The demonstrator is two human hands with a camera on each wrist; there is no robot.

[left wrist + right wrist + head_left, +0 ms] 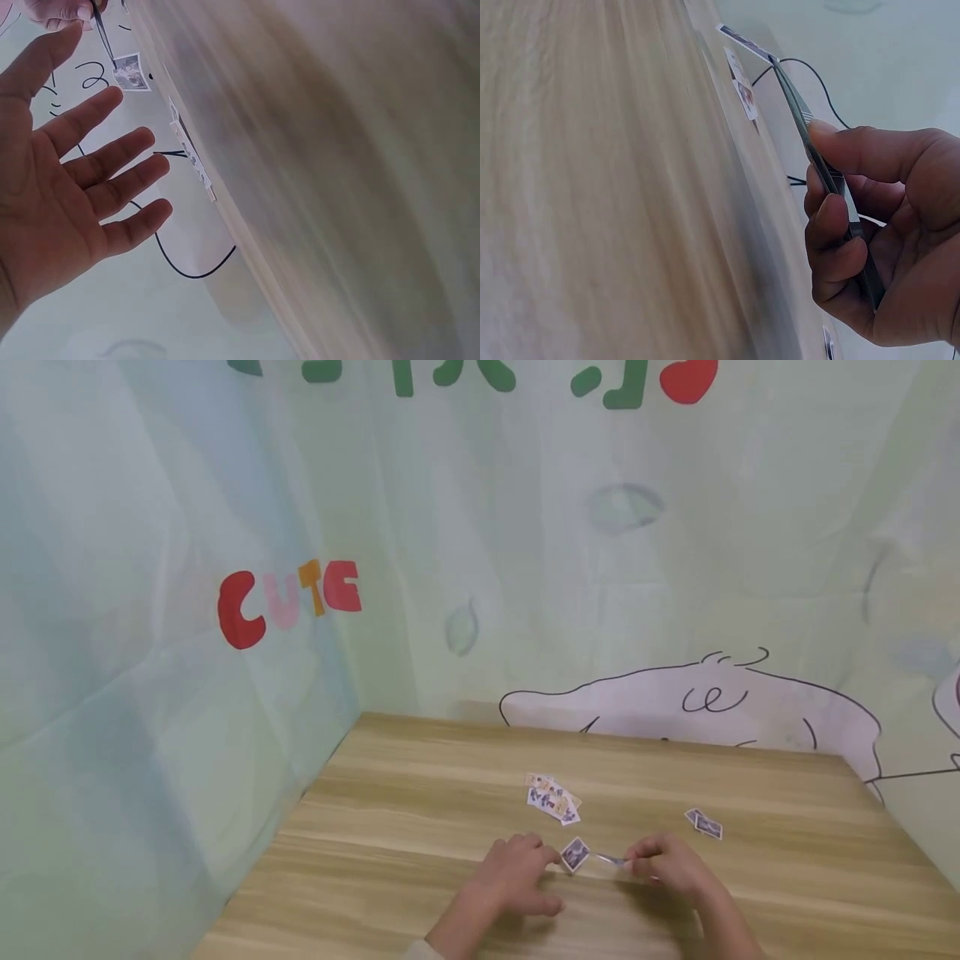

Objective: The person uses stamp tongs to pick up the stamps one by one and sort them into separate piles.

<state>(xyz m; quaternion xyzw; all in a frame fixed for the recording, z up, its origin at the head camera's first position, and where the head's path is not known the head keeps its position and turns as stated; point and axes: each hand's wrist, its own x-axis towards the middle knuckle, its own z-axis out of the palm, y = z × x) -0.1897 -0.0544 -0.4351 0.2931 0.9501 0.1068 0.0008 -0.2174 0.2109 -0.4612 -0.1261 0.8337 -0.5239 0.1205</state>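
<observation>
My right hand (675, 864) grips metal tweezers (817, 157), fingers and thumb curled round them. Pinched at the tweezers' tips is a small stamp (576, 854) with a dark picture and white toothed edge, held above the table. My left hand (517, 877) hovers just left of the stamp, palm down, with spread, relaxed fingers (112, 161) and nothing held. From the left wrist, its fingertips look apart from the stamp. Beyond the hands, several overlapping stamps (553, 802) lie on the table. Two more dark stamps (705, 824) overlap to the right.
The wood-grained table (390, 827) ends at the back and left against a pale printed cloth (480, 560). That cloth bears coloured letters (242, 610) and a line-drawn white figure (637, 702).
</observation>
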